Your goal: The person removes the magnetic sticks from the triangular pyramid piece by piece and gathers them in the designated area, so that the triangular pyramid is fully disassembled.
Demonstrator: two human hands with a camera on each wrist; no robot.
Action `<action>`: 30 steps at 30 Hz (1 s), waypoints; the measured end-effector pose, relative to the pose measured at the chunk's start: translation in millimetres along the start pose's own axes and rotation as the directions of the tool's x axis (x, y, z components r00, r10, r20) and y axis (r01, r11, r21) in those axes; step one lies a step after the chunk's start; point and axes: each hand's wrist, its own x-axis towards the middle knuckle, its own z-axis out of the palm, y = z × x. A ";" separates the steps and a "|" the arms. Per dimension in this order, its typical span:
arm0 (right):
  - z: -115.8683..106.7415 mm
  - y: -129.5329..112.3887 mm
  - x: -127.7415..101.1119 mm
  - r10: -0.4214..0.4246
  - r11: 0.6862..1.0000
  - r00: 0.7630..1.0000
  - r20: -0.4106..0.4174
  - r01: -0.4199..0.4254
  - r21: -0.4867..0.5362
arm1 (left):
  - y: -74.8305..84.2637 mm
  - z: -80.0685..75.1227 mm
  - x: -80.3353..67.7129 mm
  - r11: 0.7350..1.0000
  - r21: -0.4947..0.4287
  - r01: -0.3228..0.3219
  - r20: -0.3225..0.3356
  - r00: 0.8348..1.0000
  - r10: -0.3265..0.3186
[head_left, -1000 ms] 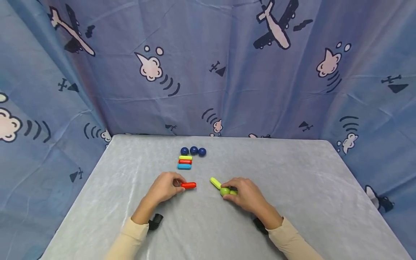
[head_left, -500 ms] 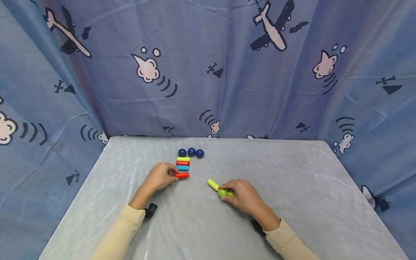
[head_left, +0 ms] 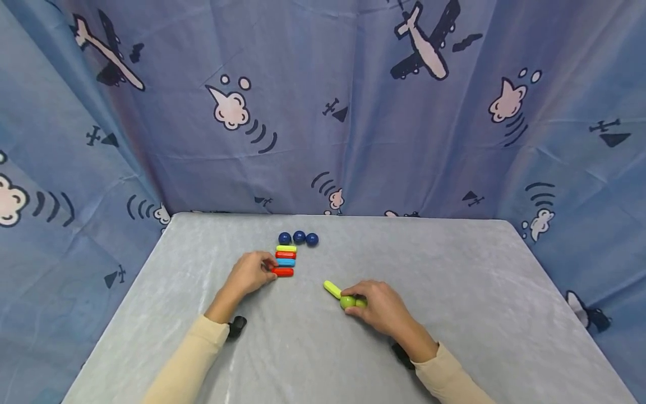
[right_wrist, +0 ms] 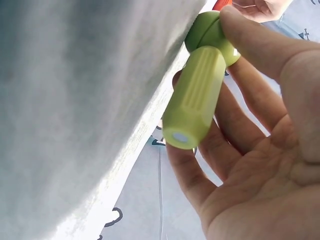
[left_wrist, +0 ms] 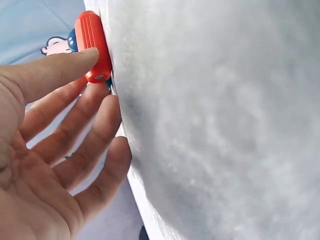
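Observation:
My left hand (head_left: 250,273) pinches a red ribbed rod (left_wrist: 94,47) between thumb and fingertips. In the head view the rod lies just in front of a blue rod (head_left: 286,262), the nearest of a short stack-like row with a red rod (head_left: 286,255) and a yellow-green rod (head_left: 286,248). With thumb and fingers, my right hand (head_left: 379,304) holds a green ball (head_left: 347,302). One lime rod (head_left: 331,289) points away from the ball, and another lime rod (right_wrist: 195,97) extends back under the palm side.
Three dark blue balls (head_left: 299,237) sit behind the row of rods. Grey cloth covers the table (head_left: 429,252). A blue printed curtain (head_left: 282,112) hangs behind and at both sides.
My left hand has carried the red rod away from me and slightly left, up beside the row of rods. My right hand keeps its hold on the green ball, nearly still.

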 end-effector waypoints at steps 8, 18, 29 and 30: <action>2.2 1.2 -1.3 -0.026 1.000 0.999 -0.022 0.026 0.004 | -2.3 1.8 0.4 0.999 0.005 0.037 -0.015 0.999 -0.037; 1.4 -1.9 -3.0 0.007 1.000 1.000 -0.011 -0.007 0.016 | -2.8 5.0 2.3 1.000 0.016 0.023 -0.044 0.999 -0.022; 2.0 -1.0 -2.3 0.008 1.000 1.000 0.028 -0.008 0.011 | -2.4 7.5 1.5 1.000 0.000 0.004 -0.097 0.995 -0.004; 1.8 -0.7 -2.4 0.008 1.000 0.999 0.036 -0.009 0.017 | -2.7 8.0 1.3 1.000 0.001 0.004 -0.097 0.995 -0.004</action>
